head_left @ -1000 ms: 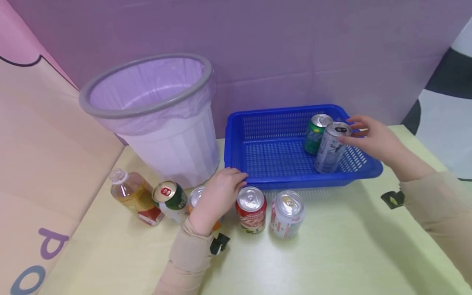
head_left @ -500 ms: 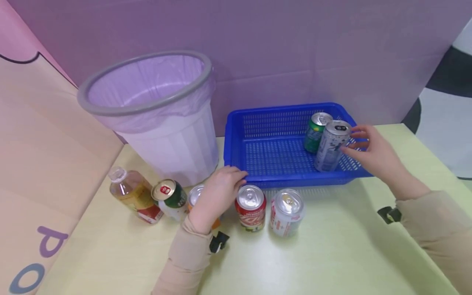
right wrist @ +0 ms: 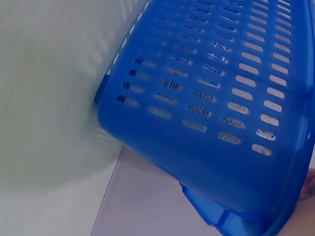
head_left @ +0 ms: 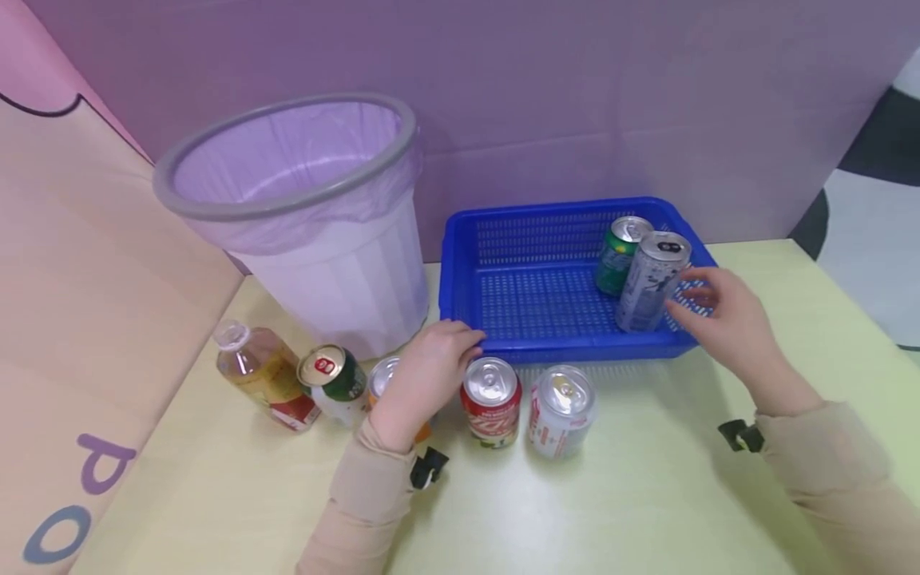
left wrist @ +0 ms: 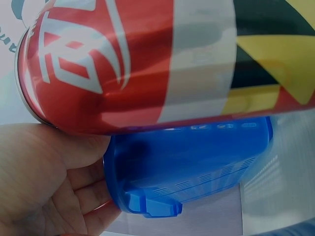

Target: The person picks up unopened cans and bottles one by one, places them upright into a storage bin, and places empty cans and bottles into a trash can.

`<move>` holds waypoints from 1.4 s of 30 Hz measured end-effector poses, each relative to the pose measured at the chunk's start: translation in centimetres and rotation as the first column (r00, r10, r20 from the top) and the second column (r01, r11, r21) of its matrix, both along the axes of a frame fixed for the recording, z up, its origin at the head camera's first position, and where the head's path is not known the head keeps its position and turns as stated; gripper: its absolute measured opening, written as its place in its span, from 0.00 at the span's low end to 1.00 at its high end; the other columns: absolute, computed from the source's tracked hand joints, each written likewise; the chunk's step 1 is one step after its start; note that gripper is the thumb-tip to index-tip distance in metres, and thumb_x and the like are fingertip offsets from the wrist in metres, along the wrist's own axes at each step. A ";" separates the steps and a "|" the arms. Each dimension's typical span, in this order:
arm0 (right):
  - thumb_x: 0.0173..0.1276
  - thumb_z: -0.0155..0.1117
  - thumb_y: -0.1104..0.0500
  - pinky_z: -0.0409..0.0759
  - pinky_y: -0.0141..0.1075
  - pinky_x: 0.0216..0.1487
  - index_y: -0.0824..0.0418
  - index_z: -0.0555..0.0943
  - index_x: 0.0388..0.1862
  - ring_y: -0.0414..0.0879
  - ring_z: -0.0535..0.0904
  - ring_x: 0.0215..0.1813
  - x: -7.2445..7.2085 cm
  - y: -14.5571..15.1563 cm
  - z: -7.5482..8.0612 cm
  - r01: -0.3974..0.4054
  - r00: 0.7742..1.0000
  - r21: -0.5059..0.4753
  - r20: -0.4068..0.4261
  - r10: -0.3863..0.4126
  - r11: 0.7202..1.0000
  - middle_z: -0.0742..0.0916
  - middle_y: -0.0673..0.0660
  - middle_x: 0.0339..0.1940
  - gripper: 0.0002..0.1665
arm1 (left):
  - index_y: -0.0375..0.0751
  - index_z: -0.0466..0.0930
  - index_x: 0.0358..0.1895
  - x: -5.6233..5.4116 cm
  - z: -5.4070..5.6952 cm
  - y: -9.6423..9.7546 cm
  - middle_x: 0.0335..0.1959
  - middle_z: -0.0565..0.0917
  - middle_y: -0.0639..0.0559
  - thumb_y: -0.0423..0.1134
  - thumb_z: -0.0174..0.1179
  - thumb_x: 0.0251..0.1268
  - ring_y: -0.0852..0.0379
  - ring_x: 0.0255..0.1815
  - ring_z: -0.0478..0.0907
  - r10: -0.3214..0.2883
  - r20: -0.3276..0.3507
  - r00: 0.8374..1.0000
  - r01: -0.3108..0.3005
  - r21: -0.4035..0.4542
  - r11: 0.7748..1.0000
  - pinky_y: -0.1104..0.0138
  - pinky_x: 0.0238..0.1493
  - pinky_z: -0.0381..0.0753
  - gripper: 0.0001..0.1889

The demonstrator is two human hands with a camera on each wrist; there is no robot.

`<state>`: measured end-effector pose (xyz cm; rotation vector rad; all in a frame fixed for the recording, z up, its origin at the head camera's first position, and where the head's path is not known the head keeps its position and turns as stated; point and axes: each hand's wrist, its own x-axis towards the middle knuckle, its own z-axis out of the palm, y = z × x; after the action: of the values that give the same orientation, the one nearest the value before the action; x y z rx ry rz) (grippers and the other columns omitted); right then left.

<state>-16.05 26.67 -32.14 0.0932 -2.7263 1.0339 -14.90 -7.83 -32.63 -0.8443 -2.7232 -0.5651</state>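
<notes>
A blue plastic basket (head_left: 546, 351) holds a green can (head_left: 614, 257) and a taller silver-grey can (head_left: 647, 291), both upright at its right end. My left hand (head_left: 427, 371) grips the basket's front left rim, thumb and fingers on either side of it in the left wrist view. My right hand (head_left: 733, 319) is at the basket's right side, its spread, bent fingers right beside the silver-grey can. In the right wrist view, only a bit of that hand (right wrist: 301, 216) shows behind the rim. A red can (head_left: 492, 403) stands close by my left hand.
A white can (head_left: 562, 411) stands before the basket. Left of my left hand are an orange can (head_left: 383, 378), partly hidden, a green-and-white can (head_left: 334, 383) and a tilted bottle (head_left: 266, 375). A lined waste bin (head_left: 352, 279) stands behind them, against the purple backdrop.
My right hand has loosened from the top of the silver-grey can and moved down along its right side. The can stays in the basket, and my left hand stays on the rim.
</notes>
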 end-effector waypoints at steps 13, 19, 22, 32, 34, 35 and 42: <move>0.62 0.62 0.63 0.71 0.37 0.47 0.72 0.77 0.47 0.56 0.74 0.48 0.2 -0.6 -1.4 0.054 0.972 0.060 -0.230 -0.039 0.997 0.80 0.70 0.50 0.17 | 0.36 0.83 0.46 0.0 0.1 0.0 0.39 0.86 0.47 0.35 0.60 0.63 0.51 0.43 0.82 0.003 -0.011 1.000 -0.003 -0.007 1.000 0.61 0.51 0.80 0.11; 0.60 0.62 0.65 0.65 0.35 0.44 0.72 0.79 0.38 0.64 0.73 0.56 0.2 -0.8 -1.6 0.060 0.959 0.051 -0.281 -0.044 0.997 0.80 0.69 0.53 0.11 | 0.36 0.83 0.47 -0.1 0.2 0.1 0.40 0.86 0.46 0.35 0.60 0.64 0.50 0.44 0.82 0.006 -0.003 1.000 -0.006 -0.018 1.000 0.60 0.52 0.80 0.11; 0.60 0.62 0.65 0.67 0.45 0.47 0.72 0.79 0.38 0.66 0.72 0.57 0.2 -0.8 -1.6 0.053 0.961 0.046 -0.273 -0.039 0.998 0.80 0.70 0.53 0.10 | 0.35 0.83 0.47 -0.1 0.2 0.1 0.40 0.86 0.46 0.35 0.60 0.64 0.49 0.44 0.81 0.005 -0.005 1.000 -0.005 -0.021 1.000 0.60 0.52 0.80 0.11; 0.61 0.63 0.66 0.59 0.19 0.44 0.71 0.80 0.39 0.60 0.71 0.54 0.2 -0.6 -1.7 0.023 0.953 -0.007 -0.303 -0.024 1.000 0.81 0.68 0.52 0.09 | 0.35 0.83 0.46 -0.1 0.2 0.1 0.40 0.86 0.45 0.35 0.60 0.64 0.49 0.44 0.81 0.006 0.010 1.000 -0.006 -0.006 1.000 0.60 0.52 0.80 0.11; 0.61 0.63 0.66 0.58 0.17 0.45 0.71 0.80 0.39 0.59 0.71 0.54 0.2 -0.6 -1.7 0.019 0.952 -0.016 -0.306 -0.023 1.000 0.81 0.68 0.52 0.10 | 0.35 0.83 0.46 -0.1 0.2 0.1 0.40 0.86 0.45 0.35 0.60 0.64 0.49 0.44 0.81 0.006 0.012 1.000 -0.006 -0.004 1.000 0.60 0.52 0.80 0.11; 0.61 0.63 0.66 0.58 0.17 0.45 0.71 0.80 0.39 0.58 0.71 0.54 0.2 -0.6 -1.7 0.019 0.952 -0.019 -0.306 -0.024 1.000 0.81 0.68 0.52 0.10 | 0.34 0.83 0.46 -0.1 0.2 0.1 0.40 0.86 0.45 0.35 0.60 0.64 0.49 0.44 0.81 0.005 0.014 1.000 -0.005 -0.002 1.000 0.59 0.52 0.80 0.11; 0.61 0.62 0.66 0.59 0.17 0.46 0.72 0.80 0.40 0.23 0.66 0.52 0.5 -0.8 -1.5 -0.003 0.954 -0.051 -0.300 -0.013 0.999 0.81 0.68 0.52 0.10 | 0.35 0.83 0.47 0.0 0.3 0.0 0.39 0.86 0.46 0.35 0.60 0.64 0.49 0.44 0.81 0.007 0.025 1.000 -0.007 -0.002 1.000 0.60 0.52 0.80 0.11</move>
<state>-15.58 25.82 -33.67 0.2159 -2.4239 0.9966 -14.86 -7.80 -32.35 -0.8335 -2.7483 -0.5749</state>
